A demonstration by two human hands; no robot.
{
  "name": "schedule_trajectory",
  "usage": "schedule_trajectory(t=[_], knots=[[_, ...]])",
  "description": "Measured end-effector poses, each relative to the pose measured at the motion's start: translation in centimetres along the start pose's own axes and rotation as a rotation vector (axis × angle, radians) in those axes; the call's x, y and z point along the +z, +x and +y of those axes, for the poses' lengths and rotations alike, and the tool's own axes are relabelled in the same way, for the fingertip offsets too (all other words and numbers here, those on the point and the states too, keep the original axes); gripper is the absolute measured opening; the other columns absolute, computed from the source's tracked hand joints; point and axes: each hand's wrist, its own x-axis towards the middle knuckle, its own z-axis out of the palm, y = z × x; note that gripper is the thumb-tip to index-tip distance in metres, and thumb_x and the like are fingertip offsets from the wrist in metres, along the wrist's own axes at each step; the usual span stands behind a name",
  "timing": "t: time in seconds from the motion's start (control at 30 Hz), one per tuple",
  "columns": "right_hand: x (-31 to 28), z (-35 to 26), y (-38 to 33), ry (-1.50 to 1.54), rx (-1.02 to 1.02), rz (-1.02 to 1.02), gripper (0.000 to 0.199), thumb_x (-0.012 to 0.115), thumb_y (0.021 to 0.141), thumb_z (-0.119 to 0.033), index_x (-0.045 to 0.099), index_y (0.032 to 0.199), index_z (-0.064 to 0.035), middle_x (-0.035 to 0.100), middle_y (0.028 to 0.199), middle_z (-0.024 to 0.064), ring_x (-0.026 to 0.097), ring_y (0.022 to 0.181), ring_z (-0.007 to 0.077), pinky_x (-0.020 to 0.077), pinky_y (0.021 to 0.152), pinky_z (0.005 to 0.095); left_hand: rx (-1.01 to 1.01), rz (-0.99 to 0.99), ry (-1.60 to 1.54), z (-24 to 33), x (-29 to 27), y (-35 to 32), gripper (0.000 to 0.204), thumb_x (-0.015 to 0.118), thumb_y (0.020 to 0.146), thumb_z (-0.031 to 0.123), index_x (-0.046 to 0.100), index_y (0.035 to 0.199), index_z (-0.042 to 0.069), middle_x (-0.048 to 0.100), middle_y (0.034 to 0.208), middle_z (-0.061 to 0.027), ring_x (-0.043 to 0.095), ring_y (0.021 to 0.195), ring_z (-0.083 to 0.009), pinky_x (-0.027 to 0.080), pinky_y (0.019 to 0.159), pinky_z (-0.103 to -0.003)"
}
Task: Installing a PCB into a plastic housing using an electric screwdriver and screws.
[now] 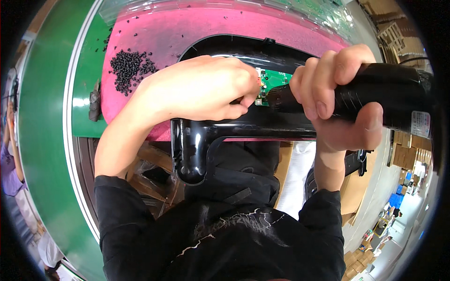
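Observation:
A glossy black plastic housing (253, 129) lies on the pink mat, with a green circuit board (276, 79) inside it. My right hand (337, 89) is wrapped round a thick black electric screwdriver (393, 89), whose tapered nose lies over the board. From the left, my left hand (220, 89) reaches across the housing to the board's left edge, its fingers curled and pressed together. Whatever those fingers may hold is hidden, and so is the screwdriver's tip. To the left of the housing sits a pile of small black screws (129, 70).
The pink mat (164, 28) covers a green worktop (86, 126), with loose screws scattered about. Clear plastic trays (309, 14) line the back. A dark wrapped lump (94, 103) lies at the mat's left edge. Cardboard (358, 187) stands below right; a person (11, 164) is at far left.

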Motion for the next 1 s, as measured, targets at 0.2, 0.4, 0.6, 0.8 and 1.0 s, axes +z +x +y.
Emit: schedule_trajectory(t=[0.2,0.4,0.6,0.8,1.0], knots=[[0.3,0.4,1.0,0.039,0.051,-0.146,0.05,0.066,0.081,-0.052,0.045,0.095,-0.0086,0.045,0.06,-0.0032,0.04,0.046,0.008,0.033,0.048,0.0248,-0.119,0.188,0.163,0.5,0.3,0.2,0.019,0.056,0.088,0.018,0.054,0.092,0.0,0.057,0.082,-0.0156,0.058,0.083,-0.0398,0.046,0.071,-0.048],[0.9,-0.1,0.5,-0.011,0.048,-0.022,0.053,0.067,0.079,-0.054,0.047,0.096,-0.0074,0.046,0.059,-0.0031,0.042,0.047,0.0088,0.0335,0.048,0.025,-0.053,0.189,0.16,0.0,0.5,0.3,0.017,0.06,0.087,0.017,0.055,0.094,0.002,0.058,0.084,-0.015,0.059,0.083,-0.0383,0.047,0.069,-0.048],[0.9,-0.6,-0.1,-0.078,0.029,0.059,0.055,0.067,0.079,-0.056,0.048,0.097,-0.0071,0.047,0.06,-0.0027,0.043,0.048,0.0093,0.0346,0.049,0.0252,-0.021,0.151,0.153,0.3,0.3,0.5,0.019,0.064,0.082,0.015,0.059,0.095,0.003,0.062,0.085,-0.0136,0.061,0.084,-0.0364,0.049,0.07,-0.046],[-0.1,0.0,1.1,0.023,0.075,-0.143,0.054,0.065,0.081,-0.054,0.048,0.098,-0.0057,0.047,0.061,-0.0019,0.041,0.049,0.0094,0.0344,0.048,0.0259,0.007,0.239,0.154,0.1,0.9,0.9,0.017,0.062,0.085,0.018,0.06,0.085,0.001,0.063,0.084,-0.0142,0.064,0.084,-0.0347,0.051,0.069,-0.044],[0.4,-0.1,0.0,-0.031,-0.004,-0.025,0.055,0.062,0.084,-0.055,0.049,0.101,-0.0042,0.048,0.062,-0.0006,0.043,0.049,0.011,0.0347,0.049,0.0272,-0.049,0.208,0.145,0.1,0.8,0.8,0.016,0.061,0.086,0.017,0.058,0.091,0.002,0.063,0.088,-0.0131,0.062,0.089,-0.0349,0.05,0.073,-0.044]])
